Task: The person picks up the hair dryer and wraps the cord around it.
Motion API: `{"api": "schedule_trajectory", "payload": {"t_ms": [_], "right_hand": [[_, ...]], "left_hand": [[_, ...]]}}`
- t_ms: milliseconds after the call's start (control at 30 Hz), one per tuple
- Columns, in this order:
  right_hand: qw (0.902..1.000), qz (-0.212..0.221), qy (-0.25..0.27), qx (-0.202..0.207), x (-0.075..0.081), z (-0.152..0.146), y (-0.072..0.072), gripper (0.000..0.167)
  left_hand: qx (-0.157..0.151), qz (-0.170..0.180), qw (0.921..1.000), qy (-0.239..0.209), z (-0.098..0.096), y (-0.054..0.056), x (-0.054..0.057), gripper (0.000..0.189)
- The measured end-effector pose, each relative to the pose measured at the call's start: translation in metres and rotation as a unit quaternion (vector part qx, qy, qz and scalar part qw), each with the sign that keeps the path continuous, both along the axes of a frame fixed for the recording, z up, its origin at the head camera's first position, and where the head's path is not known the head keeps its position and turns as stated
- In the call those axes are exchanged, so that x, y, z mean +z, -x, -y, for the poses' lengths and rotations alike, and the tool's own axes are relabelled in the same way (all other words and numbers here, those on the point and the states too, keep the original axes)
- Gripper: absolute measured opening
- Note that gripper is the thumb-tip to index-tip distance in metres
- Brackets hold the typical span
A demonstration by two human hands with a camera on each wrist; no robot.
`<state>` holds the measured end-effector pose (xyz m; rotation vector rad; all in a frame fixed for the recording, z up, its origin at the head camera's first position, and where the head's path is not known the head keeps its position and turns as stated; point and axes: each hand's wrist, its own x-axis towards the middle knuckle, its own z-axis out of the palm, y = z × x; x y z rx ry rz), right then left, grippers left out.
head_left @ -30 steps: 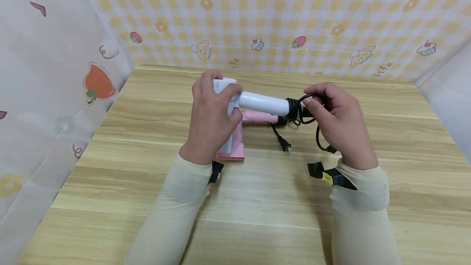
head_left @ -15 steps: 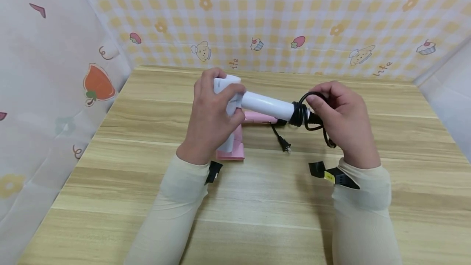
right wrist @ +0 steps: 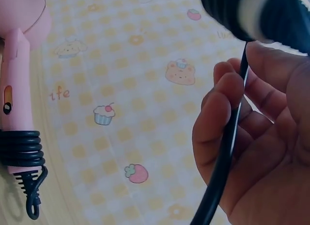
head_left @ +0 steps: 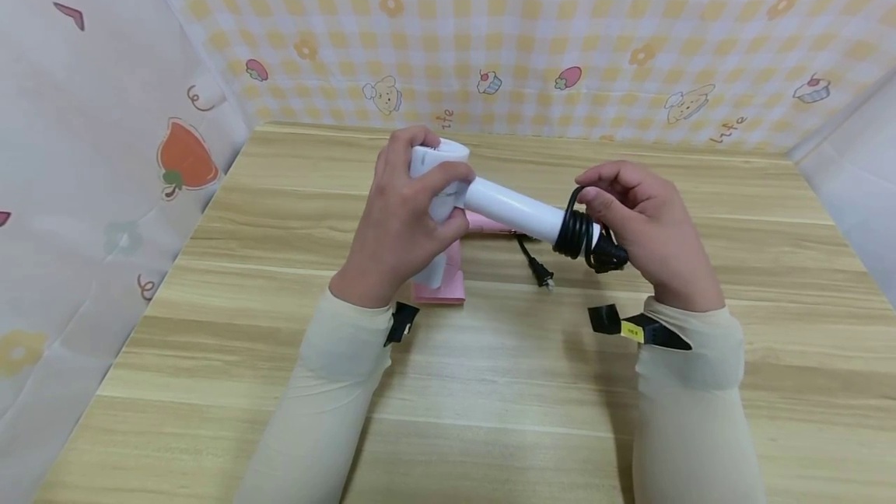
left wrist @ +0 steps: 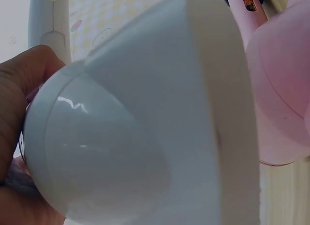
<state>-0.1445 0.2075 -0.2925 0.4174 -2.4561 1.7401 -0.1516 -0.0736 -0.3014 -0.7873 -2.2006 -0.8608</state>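
Note:
A white hair dryer [head_left: 514, 210] is held above the table, its handle slanting down to the right. My left hand [head_left: 395, 220] grips the dryer's head, fingers over the top and thumb below. Black cord [head_left: 574, 235] is wound in several turns round the handle's end. With thumb and fingers, my right hand [head_left: 651, 232] pinches a loop of this cord; in the right wrist view the cord [right wrist: 225, 159] runs across the fingers. Below and behind lies a pink hair dryer [head_left: 448, 286], partly covered by the white one. The left wrist view is filled by the white dryer's head [left wrist: 106, 152].
The pink dryer's plug [head_left: 540, 274] lies on the wooden table [head_left: 483, 395]; its own cord is coiled round its handle [right wrist: 18, 84]. A yellow checked cloth [head_left: 525, 37] hangs behind the table, and a white printed sheet [head_left: 105, 138] stands at the left.
The white dryer's handle end has tipped lower and slightly right. More cord lies wound round the handle, and the loose end has shortened. My right hand has circled about the handle with the cord.

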Motion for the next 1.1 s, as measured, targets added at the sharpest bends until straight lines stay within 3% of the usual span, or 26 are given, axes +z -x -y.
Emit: {"api": "schedule_trajectory", "payload": {"t_ms": [300,500,600,767,867,1100], "right_hand": [[0.9977,0.057,-0.021,0.028,-0.005,0.001,0.004,0.025],[0.9959,0.072,-0.051,0.017,-0.007,0.003,0.004,0.029],[0.996,0.064,-0.059,0.022,-0.008,0.002,0.005,0.025],[0.9976,0.013,-0.057,0.036,-0.011,0.001,0.008,0.015],[0.9975,0.001,-0.064,0.029,-0.013,0.002,0.01,0.024],[0.9924,0.057,-0.104,-0.032,-0.01,0.01,0.009,0.01]], "left_hand": [[-0.009,0.005,0.9995,-0.031,0.0,0.0,0.001,0.03],[-0.007,0.015,0.9989,-0.044,0.001,0.0,0.002,0.029],[-0.004,0.021,0.9985,-0.05,0.001,0.0,0.002,0.029],[0.012,0.032,0.9971,-0.067,0.0,-0.001,0.001,0.03],[0.027,0.053,0.9948,-0.082,-0.002,-0.003,0.002,0.031],[0.066,0.068,0.9912,-0.093,-0.005,-0.005,0.001,0.032]]}}
